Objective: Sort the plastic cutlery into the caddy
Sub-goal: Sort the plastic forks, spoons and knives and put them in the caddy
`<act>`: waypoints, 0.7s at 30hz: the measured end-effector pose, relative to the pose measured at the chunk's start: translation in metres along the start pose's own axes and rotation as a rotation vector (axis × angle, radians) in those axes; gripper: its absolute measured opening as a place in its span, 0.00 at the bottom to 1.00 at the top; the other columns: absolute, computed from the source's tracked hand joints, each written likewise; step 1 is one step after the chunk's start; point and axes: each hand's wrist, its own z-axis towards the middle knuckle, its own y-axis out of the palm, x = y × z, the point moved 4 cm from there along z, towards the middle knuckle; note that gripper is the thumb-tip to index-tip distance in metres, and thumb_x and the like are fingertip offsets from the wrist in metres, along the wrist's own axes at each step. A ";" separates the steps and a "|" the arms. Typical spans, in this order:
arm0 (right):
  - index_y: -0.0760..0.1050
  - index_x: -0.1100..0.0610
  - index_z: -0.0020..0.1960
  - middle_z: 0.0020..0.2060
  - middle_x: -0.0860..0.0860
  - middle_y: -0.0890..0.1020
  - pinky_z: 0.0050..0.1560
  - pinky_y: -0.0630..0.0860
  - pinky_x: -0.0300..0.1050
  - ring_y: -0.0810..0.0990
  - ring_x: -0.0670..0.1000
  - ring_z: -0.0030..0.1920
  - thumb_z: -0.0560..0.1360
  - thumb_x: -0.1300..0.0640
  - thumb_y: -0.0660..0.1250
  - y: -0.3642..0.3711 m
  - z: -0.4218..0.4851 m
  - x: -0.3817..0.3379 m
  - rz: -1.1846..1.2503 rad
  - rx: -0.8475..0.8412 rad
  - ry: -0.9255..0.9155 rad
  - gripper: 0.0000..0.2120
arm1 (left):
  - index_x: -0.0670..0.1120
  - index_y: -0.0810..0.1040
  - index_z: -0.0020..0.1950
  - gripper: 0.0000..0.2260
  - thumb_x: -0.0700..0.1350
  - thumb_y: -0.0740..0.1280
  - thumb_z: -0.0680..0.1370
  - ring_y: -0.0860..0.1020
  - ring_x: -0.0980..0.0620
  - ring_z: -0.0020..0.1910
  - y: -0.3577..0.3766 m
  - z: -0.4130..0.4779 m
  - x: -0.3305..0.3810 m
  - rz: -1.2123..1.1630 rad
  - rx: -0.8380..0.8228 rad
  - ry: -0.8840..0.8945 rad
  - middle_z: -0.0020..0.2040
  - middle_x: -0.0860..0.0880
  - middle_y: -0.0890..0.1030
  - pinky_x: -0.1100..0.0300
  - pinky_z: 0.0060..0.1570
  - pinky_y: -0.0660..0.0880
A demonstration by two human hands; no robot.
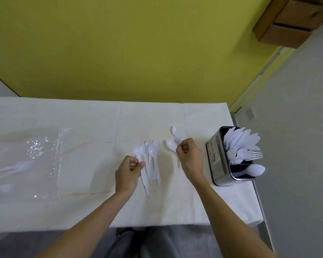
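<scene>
A small pile of white plastic spoons and a fork (151,161) lies on the white table (86,116) in front of me. My left hand (127,175) is closed on the handle of one piece at the pile's left edge. My right hand (190,157) pinches two or three white spoons (173,140), their bowls sticking up and to the left above the table. The dark caddy (217,161) stands at the table's right edge, with knives and forks (241,146) upright in its far compartments and one spoon (255,170) in the near one.
A clear plastic bag (35,161) with a few more white pieces inside lies on the left of the table. A yellow wall rises behind the table. The floor drops off just right of the caddy.
</scene>
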 end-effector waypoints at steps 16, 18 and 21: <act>0.71 0.53 0.43 0.39 0.49 0.82 0.40 0.68 0.37 0.80 0.52 0.40 0.76 0.56 0.69 -0.194 -0.045 0.053 0.117 0.913 0.042 0.07 | 0.48 0.75 0.40 0.06 0.43 0.69 0.76 0.82 0.51 0.42 0.187 -0.071 0.136 -0.163 -0.418 0.414 0.38 0.52 0.81 0.54 0.49 0.80; 0.73 0.56 0.43 0.38 0.50 0.81 0.38 0.68 0.41 0.79 0.52 0.40 0.76 0.57 0.69 -0.191 -0.038 0.059 -0.010 0.856 -0.012 0.06 | 0.47 0.75 0.41 0.05 0.42 0.68 0.77 0.80 0.52 0.40 0.197 -0.075 0.137 -0.009 -0.398 0.521 0.37 0.51 0.81 0.57 0.44 0.78; 0.74 0.55 0.44 0.39 0.48 0.77 0.31 0.70 0.42 0.75 0.50 0.42 0.75 0.55 0.71 -0.183 -0.033 0.060 -0.186 0.731 -0.062 0.07 | 0.46 0.76 0.42 0.04 0.40 0.67 0.77 0.76 0.51 0.40 0.211 -0.079 0.140 0.213 -0.393 0.747 0.38 0.52 0.80 0.59 0.40 0.73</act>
